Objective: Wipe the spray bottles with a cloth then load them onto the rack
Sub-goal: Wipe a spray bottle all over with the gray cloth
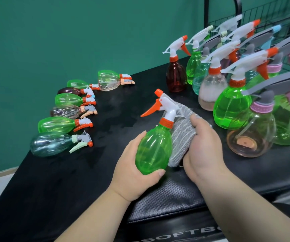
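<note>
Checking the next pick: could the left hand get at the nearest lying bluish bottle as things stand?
Probably not yet: the left hand grips the green spray bottle. Nothing stands between it and the bluish bottle, so the way looks free once it lets go.

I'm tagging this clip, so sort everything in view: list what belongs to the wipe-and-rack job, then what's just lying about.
Belongs to the job:
- green bottle, gripped by the left hand
- grey cloth, held by the right hand
- lying bottles, far left
- standing bottles, right
- wire rack, behind them

Just there:
- black table
- black padded case with white lettering
- green wall
</note>
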